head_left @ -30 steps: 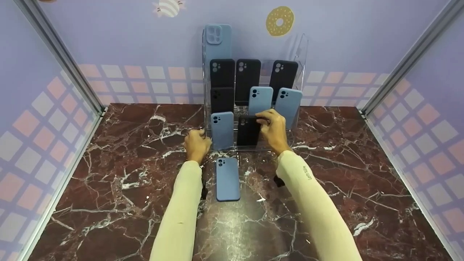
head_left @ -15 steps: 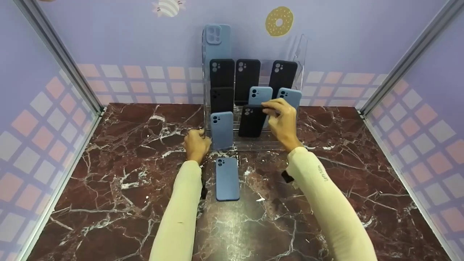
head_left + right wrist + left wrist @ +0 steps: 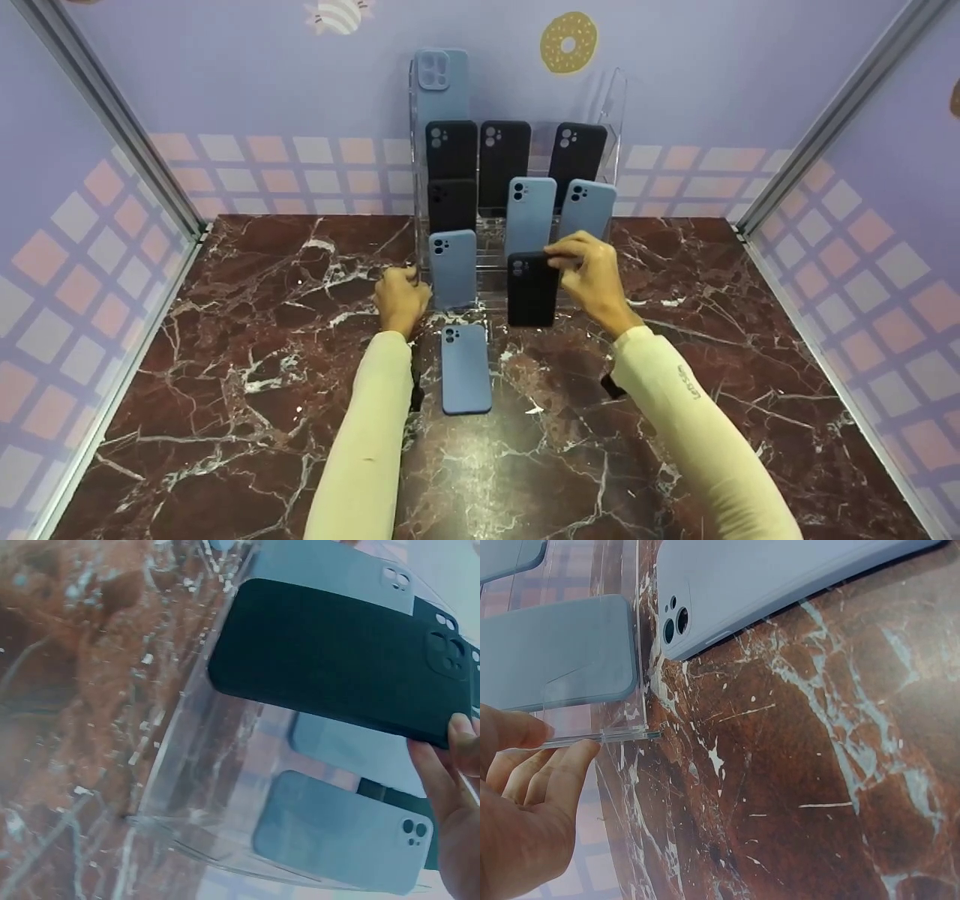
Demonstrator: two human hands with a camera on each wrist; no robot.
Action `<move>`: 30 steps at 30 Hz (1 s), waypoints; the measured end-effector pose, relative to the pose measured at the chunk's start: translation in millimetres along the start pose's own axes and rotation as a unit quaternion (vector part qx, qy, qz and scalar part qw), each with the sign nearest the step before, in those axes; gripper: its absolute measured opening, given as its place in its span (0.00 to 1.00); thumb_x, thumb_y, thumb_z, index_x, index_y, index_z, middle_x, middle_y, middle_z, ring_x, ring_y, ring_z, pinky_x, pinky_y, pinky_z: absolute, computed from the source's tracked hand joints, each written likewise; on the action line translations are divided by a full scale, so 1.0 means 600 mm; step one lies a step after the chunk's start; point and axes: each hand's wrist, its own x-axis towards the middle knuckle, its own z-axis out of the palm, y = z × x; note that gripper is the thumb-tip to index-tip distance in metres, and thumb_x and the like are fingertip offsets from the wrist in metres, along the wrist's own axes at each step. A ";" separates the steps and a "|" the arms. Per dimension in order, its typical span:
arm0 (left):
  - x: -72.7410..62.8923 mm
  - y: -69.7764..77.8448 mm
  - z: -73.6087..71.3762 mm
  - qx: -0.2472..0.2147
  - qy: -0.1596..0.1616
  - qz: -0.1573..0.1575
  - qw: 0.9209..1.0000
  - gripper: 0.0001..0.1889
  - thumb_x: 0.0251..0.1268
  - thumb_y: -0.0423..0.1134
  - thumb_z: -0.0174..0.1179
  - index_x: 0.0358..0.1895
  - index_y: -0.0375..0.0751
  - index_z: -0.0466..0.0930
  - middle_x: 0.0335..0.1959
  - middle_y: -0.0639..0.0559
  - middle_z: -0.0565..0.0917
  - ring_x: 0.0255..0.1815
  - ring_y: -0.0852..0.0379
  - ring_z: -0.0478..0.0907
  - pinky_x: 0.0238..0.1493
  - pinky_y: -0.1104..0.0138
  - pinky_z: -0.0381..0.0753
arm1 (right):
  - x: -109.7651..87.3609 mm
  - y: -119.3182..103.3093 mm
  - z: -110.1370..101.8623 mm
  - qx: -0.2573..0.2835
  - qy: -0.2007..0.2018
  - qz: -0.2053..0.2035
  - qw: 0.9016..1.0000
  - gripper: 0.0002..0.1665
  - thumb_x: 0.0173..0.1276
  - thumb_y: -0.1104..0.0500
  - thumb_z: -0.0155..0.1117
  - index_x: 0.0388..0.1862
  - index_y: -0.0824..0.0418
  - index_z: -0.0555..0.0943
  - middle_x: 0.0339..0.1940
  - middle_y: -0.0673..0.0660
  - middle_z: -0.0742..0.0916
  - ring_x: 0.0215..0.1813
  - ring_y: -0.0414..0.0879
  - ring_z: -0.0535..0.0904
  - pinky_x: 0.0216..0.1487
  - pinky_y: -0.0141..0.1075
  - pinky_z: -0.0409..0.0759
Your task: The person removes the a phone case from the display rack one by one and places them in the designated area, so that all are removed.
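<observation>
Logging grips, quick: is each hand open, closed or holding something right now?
Left hand: closed, pinching the edge of the clear stand.
Right hand: closed, pinching a black phone case near one corner.

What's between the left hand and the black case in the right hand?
A blue case, standing in the front row of the clear rack; the head view shows it.

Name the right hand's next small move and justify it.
Probably, the right hand should lower the black rectangular phone case toward the red-brown marbled tabletop: it pinches the case by an upper corner before the clear plastic stand, the left hand grips the stand's side, and a blue rectangular case already lies flat there.
</observation>
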 end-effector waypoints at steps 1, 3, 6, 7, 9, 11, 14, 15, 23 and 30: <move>0.000 0.000 0.000 0.000 0.000 0.000 1.000 0.21 0.57 0.31 0.61 0.56 0.38 0.86 0.53 0.41 0.87 0.61 0.35 0.79 0.65 0.49 0.71 | -0.005 0.002 0.001 -0.004 -0.007 0.013 1.000 0.11 0.56 0.79 0.69 0.35 0.68 0.90 0.33 0.59 0.89 0.37 0.52 0.85 0.40 0.39 0.83; 0.000 -0.001 0.000 0.002 0.001 0.002 1.000 0.21 0.57 0.31 0.61 0.56 0.38 0.86 0.52 0.41 0.87 0.60 0.35 0.79 0.64 0.48 0.71 | -0.014 0.005 0.003 -0.010 -0.021 0.043 0.999 0.11 0.57 0.78 0.70 0.35 0.67 0.90 0.33 0.59 0.89 0.35 0.51 0.85 0.38 0.37 0.82; 0.000 -0.001 0.000 -0.001 0.001 0.003 1.000 0.21 0.56 0.31 0.60 0.56 0.38 0.86 0.52 0.40 0.87 0.60 0.35 0.79 0.64 0.48 0.71 | -0.028 0.009 0.008 -0.011 -0.046 0.089 0.995 0.10 0.58 0.76 0.70 0.35 0.66 0.90 0.33 0.59 0.89 0.33 0.50 0.82 0.34 0.35 0.79; -0.001 -0.001 0.000 -0.002 0.000 0.001 1.000 0.22 0.56 0.31 0.60 0.56 0.38 0.86 0.51 0.40 0.87 0.60 0.35 0.79 0.64 0.48 0.71 | -0.033 0.011 0.010 -0.009 -0.055 0.103 0.993 0.10 0.58 0.76 0.70 0.36 0.66 0.90 0.33 0.59 0.89 0.32 0.49 0.81 0.34 0.35 0.78; -0.001 0.000 0.000 -0.003 0.000 -0.001 1.000 0.22 0.56 0.31 0.61 0.56 0.38 0.86 0.51 0.40 0.87 0.61 0.35 0.79 0.64 0.48 0.70 | -0.041 0.013 0.014 -0.006 -0.072 0.125 0.990 0.10 0.57 0.76 0.70 0.36 0.67 0.90 0.33 0.59 0.89 0.31 0.49 0.80 0.33 0.34 0.76; -0.002 0.001 0.000 -0.002 0.000 -0.003 1.000 0.22 0.56 0.31 0.61 0.56 0.38 0.86 0.51 0.40 0.87 0.61 0.35 0.79 0.64 0.48 0.70 | -0.048 0.016 0.018 -0.002 -0.084 0.141 0.986 0.10 0.56 0.76 0.70 0.36 0.67 0.90 0.32 0.60 0.89 0.30 0.49 0.80 0.32 0.35 0.76; -0.002 0.002 0.000 0.003 0.001 -0.001 1.000 0.21 0.56 0.32 0.61 0.56 0.39 0.86 0.52 0.40 0.87 0.60 0.35 0.79 0.64 0.48 0.70 | -0.055 0.020 0.023 -0.006 -0.094 0.152 0.984 0.10 0.55 0.76 0.70 0.36 0.68 0.90 0.32 0.61 0.90 0.28 0.49 0.81 0.31 0.36 0.76; -0.002 0.002 0.000 0.005 0.002 0.000 1.000 0.21 0.56 0.32 0.61 0.55 0.39 0.86 0.52 0.40 0.87 0.60 0.35 0.79 0.64 0.48 0.71 | -0.056 0.022 0.025 -0.008 -0.096 0.157 0.983 0.11 0.55 0.76 0.70 0.36 0.68 0.90 0.32 0.61 0.90 0.27 0.49 0.81 0.30 0.36 0.76; -0.003 0.002 -0.001 0.004 0.002 -0.005 1.000 0.22 0.56 0.32 0.61 0.57 0.39 0.86 0.54 0.41 0.86 0.61 0.35 0.78 0.64 0.48 0.70 | -0.068 0.031 0.049 -0.033 -0.134 0.212 0.967 0.11 0.57 0.74 0.68 0.38 0.66 0.91 0.33 0.60 0.91 0.30 0.48 0.84 0.33 0.41 0.81; -0.004 0.004 -0.002 0.006 0.006 -0.004 1.000 0.22 0.56 0.32 0.62 0.57 0.38 0.85 0.53 0.40 0.86 0.60 0.35 0.79 0.64 0.48 0.71 | -0.082 0.040 0.073 -0.045 -0.151 0.255 0.954 0.12 0.57 0.72 0.67 0.38 0.65 0.91 0.36 0.60 0.91 0.39 0.52 0.89 0.45 0.48 0.84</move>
